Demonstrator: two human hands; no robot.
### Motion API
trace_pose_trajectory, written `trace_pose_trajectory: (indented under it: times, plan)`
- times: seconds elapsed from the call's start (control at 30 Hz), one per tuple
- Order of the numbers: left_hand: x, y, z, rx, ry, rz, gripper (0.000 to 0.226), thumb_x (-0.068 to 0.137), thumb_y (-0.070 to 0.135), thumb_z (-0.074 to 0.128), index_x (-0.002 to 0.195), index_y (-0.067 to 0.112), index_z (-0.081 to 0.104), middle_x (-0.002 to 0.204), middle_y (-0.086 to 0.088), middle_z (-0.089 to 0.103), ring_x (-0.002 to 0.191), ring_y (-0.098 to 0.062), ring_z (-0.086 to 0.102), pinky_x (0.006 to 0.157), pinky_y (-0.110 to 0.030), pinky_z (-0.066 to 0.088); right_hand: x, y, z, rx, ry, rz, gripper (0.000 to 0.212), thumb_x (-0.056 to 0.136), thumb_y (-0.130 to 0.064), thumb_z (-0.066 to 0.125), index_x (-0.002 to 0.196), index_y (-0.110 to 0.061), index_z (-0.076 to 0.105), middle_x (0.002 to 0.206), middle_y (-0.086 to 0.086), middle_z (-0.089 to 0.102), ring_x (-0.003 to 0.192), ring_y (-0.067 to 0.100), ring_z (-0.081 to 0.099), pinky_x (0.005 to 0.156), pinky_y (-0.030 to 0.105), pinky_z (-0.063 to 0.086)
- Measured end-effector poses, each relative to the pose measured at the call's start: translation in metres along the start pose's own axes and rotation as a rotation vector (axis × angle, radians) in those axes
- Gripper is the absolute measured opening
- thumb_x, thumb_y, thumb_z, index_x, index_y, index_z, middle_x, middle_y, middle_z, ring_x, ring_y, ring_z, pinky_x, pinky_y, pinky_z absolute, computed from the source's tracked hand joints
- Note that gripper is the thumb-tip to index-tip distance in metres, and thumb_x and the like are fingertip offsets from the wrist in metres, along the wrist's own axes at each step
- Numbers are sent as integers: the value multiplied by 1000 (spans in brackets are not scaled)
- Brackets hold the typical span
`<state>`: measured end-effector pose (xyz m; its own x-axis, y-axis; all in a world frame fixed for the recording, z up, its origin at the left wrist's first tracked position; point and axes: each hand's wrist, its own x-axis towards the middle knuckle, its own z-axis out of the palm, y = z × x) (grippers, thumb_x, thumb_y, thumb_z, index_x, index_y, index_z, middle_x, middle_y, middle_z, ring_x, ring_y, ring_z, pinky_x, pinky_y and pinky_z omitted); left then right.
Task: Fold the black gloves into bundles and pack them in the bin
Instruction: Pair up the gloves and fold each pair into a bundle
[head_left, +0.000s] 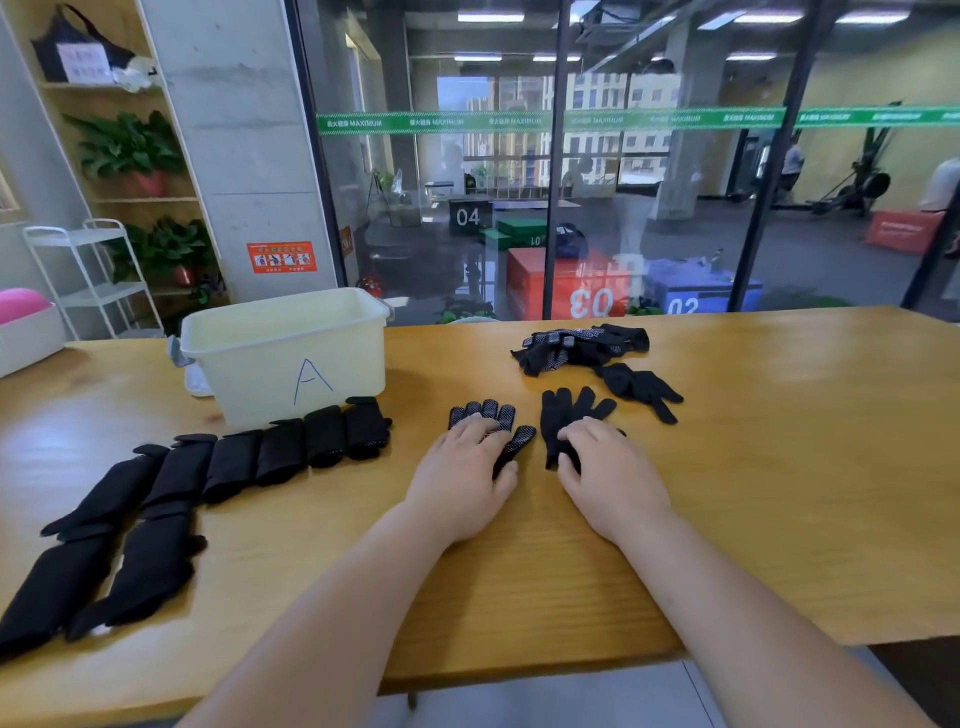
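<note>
Left hand (465, 467) lies flat, palm down, on a dotted glove (493, 421); right hand (605, 462) presses a plain glove (566, 410), fingers seemingly curled at its cuff. Both gloves lie mid-table (779, 467), right of the bin (291, 353). Soft, light, limp knit; grip dots resist sliding. Take hold at cuff.
</note>
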<state>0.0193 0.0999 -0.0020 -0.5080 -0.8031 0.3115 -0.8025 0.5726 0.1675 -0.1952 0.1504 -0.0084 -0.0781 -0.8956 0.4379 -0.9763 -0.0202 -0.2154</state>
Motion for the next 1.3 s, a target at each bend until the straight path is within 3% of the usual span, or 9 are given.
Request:
trace_pose_trajectory:
  times: [0.1,0.23,0.53,0.63,0.73,0.8,1.1,1.2,1.3]
  plan:
    - [7,1,7,-14,-248,29,73,111,62,23,171,22,17,179,5,9,165,-15,0,134,-39,5,1,0,0,11,-61,61,32,107,-42,44,126,-30,66,126,-13,64,109,10,62,83,32,57]
    - [6,1,11,21,-296,-27,77,108,68,14,172,26,6,179,7,-4,164,-15,-10,134,-39,-3,2,1,3,-34,-28,86,24,106,-45,44,108,-29,62,106,-14,59,95,8,55,70,28,52]
    - [5,0,14,4,-235,-90,74,108,67,11,171,29,10,179,7,-2,164,-13,-12,134,-42,-2,5,5,-4,169,-39,76,13,102,-40,62,90,-35,59,98,-19,55,86,3,57,71,28,54]
    - [8,-2,13,-15,-211,-99,72,108,66,11,171,31,16,179,8,1,164,-13,-12,134,-43,-3,5,9,-10,-28,99,197,23,96,-59,61,87,-38,59,96,-17,52,103,13,51,82,33,46]
    - [10,-7,12,-29,-198,-113,70,109,65,12,170,32,19,179,7,5,164,-12,-10,133,-44,-4,4,13,-9,-152,-3,368,48,86,-84,52,99,-38,60,108,-8,53,116,21,48,92,40,42]
    - [9,-8,11,-30,-200,-115,69,109,64,13,170,32,21,179,6,6,164,-13,-9,133,-44,-4,3,15,-7,-148,-52,388,57,86,-87,51,108,-36,64,114,-6,57,118,22,49,92,41,40]
    - [4,-8,10,-71,-104,-91,61,111,61,21,166,37,32,176,9,21,164,-11,0,134,-44,0,5,14,-9,42,-49,353,33,94,-64,68,118,-42,69,116,-11,65,116,20,53,95,42,43]
    - [4,-8,9,-87,-65,-76,59,111,60,23,164,37,37,174,10,27,164,-11,5,134,-43,3,3,15,-8,149,-7,317,16,98,-47,70,112,-43,64,104,-17,66,108,16,57,91,39,48]
    - [4,-8,9,-129,-19,-84,56,111,58,27,162,38,41,171,12,33,163,-9,10,134,-42,6,6,19,-13,363,34,310,15,102,-30,68,111,-41,63,107,-16,69,102,12,66,79,33,55]
